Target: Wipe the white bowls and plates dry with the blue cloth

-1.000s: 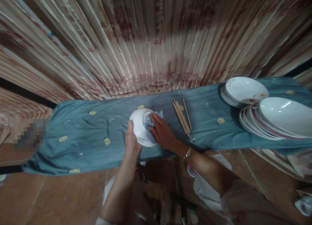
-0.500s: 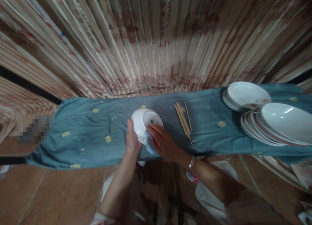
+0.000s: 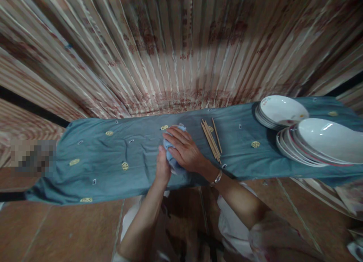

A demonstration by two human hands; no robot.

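A light blue cloth (image 3: 171, 156) covers what lies between my hands, so the white bowl seen a moment earlier is hidden. My left hand (image 3: 163, 166) is closed around the near left side, thumb up against the cloth. On top, my right hand (image 3: 185, 150) presses the cloth down with its fingers stretched across it. Just right of my hands lie several thin wooden chopsticks (image 3: 210, 141), one of them a little apart from the bunch.
A cloth with yellow pineapple prints covers the narrow table (image 3: 110, 152). At its right end stand a stack of white dishes (image 3: 283, 108) and a larger stack of bowls and plates (image 3: 326, 141). A pleated curtain (image 3: 181, 65) hangs behind; a tiled floor (image 3: 85, 224) lies in front.
My right hand and the cloth have moved up over the white bowl, which no longer shows. My left hand has shifted slightly right. The chopsticks and stacks stay in place on the table.
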